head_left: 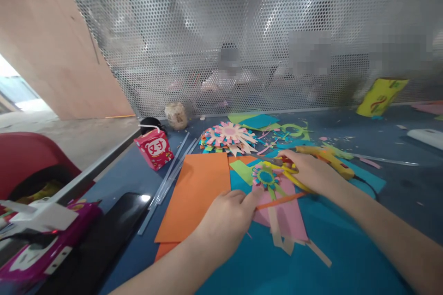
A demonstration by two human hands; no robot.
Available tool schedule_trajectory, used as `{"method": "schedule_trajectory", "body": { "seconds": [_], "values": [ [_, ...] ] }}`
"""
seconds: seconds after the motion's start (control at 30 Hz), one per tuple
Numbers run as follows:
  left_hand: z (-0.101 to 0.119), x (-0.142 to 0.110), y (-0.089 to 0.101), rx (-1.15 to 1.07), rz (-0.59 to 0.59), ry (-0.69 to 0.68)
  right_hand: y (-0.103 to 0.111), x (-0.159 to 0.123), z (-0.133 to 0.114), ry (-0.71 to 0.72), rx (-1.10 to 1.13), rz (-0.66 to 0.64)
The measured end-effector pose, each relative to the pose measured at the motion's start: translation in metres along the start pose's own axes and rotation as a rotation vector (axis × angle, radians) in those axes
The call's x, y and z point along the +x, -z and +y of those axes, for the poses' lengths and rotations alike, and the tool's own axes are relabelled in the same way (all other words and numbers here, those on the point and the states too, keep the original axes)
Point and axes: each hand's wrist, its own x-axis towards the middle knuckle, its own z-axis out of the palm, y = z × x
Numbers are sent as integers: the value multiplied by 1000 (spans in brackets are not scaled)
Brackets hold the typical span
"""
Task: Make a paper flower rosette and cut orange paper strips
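My left hand (226, 221) is closed with thumb and fingers together, at the left end of a thin orange paper strip (285, 201). Just beyond the thumb tip is a small paper flower (266, 176) with a blue centre, a pink and blue looped edge and green tails. My right hand (308, 170) grips scissors (292, 179) with yellow handles, their blades pointing left above the flower. Beneath lie a pink paper sheet (294, 226) and pale paper strips (277, 230). Orange paper (204, 193) lies to the left, and a large blue sheet (263, 267) spreads underneath.
Finished-looking paper rosettes (228, 133) sit behind. A yellow glue gun (332, 161) lies by my right wrist. Clear glue sticks (166, 179), a red drink carton (154, 148), a phone (124, 212) and a purple power strip (44, 253) are left. A perforated metal screen (207, 32) stands behind.
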Motion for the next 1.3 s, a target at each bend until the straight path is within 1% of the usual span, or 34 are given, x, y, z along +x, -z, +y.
{"method": "schedule_trajectory", "body": {
  "seconds": [0.13,0.3,0.43,0.63,0.73,0.8,0.93,1.0,1.07,1.13,1.23,1.3],
  "values": [
    [3,3,3,-107,-30,83,-1,1,0,-1,14,-4],
    [3,6,2,-328,-6,231,0,-1,-6,-7,12,-18],
    [3,9,0,-445,-3,276,0,-2,-6,9,1,-29],
    [5,12,1,-376,-37,273,-6,3,1,41,27,-8],
    [3,12,-2,-356,-17,266,-7,4,2,42,59,8],
    [1,11,-4,-382,1,267,-7,4,3,34,82,37],
    [-3,10,-6,-471,58,327,-5,3,7,21,142,112],
    [-4,10,-6,-471,74,337,-4,4,7,28,175,128],
    [-3,11,-5,-434,55,314,-4,4,6,44,203,121],
    [-1,11,-2,-376,6,299,-5,3,4,63,225,98],
    [3,12,3,-313,-48,310,-9,3,3,95,248,75],
    [4,12,5,-307,-66,320,-13,4,5,112,257,86]
  ]
}}
